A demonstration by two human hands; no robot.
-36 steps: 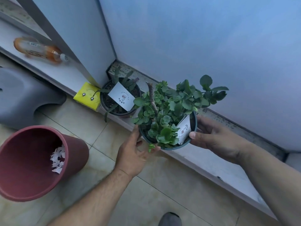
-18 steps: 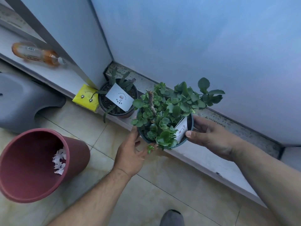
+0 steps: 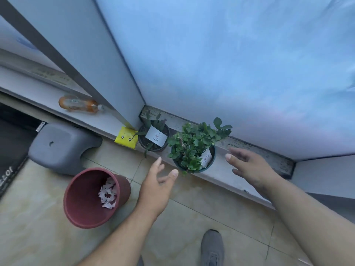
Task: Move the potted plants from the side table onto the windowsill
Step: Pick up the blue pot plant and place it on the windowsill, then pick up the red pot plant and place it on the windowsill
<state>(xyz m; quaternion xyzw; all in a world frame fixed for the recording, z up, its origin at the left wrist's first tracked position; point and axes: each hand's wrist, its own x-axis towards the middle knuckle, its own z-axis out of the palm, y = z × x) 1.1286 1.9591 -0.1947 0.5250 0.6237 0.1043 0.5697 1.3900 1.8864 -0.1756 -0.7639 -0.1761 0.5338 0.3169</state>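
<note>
From the head camera, the leafy potted plant (image 3: 193, 148) stands upright in its dark green pot on the windowsill (image 3: 226, 169), between the two hands and a little beyond them, toward the glass. The left hand (image 3: 156, 186) hangs just short of the pot's near-left rim, apart from it, over the tiled floor (image 3: 192, 217); its grip is wide open, fingers spread and loosely straight, thumb tip pointing toward the pot, and it holds nothing. The right hand (image 3: 249, 167) hovers above the sill just to the right of the pot, also clear of it; its grip is open too, fingers extended and fanned, nothing in it and nothing touched. A white label stands in the soil on the side of the pot nearer the right hand. Beyond the left hand, farther along the sill toward the corner of the window frame, a second potted plant (image 3: 153, 138) sits in a black pot with a white tag, its rim just beside the leafy plant's foliage. A yellow box (image 3: 125, 139) lies beside that pot. Left of the left hand, a reddish bin (image 3: 92, 196) with paper scraps stands on the floor near a grey stool (image 3: 61, 146), and an orange bottle (image 3: 78, 105) lies on the far ledge. A grey shoe (image 3: 212, 246) shows below, between the forearms.
</note>
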